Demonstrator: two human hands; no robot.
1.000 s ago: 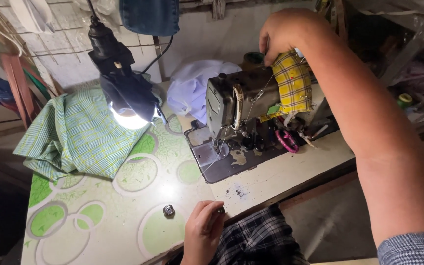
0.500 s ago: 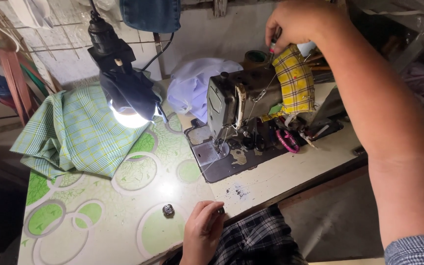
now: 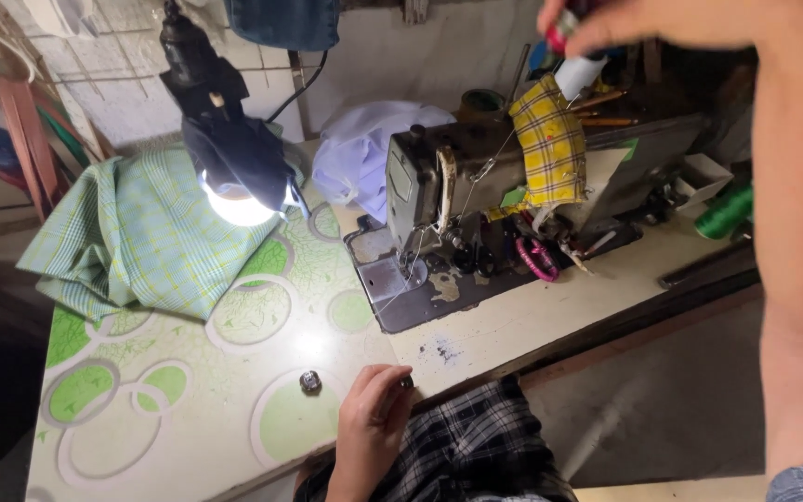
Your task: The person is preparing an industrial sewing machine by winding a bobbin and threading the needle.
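a lamp-lit green-patterned table [image 3: 188,409] carries an old sewing machine [image 3: 476,200]. the right hand [image 3: 643,20] pinches a white thread spool [image 3: 576,72] above it; seat it straight, keeping the thread untangled. the left hand [image 3: 372,429] rests loosely curled at the table edge, holding nothing that i can make out.

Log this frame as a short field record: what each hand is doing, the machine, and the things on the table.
right hand: raised above the machine, fingers pinching a white thread spool
left hand: resting at the table's near edge, beside a small metal bobbin
sewing machine: dark, with a yellow checked cloth draped over it
lamp: lit, over the table
green checked fabric: heaped at the far left
table: green circle pattern
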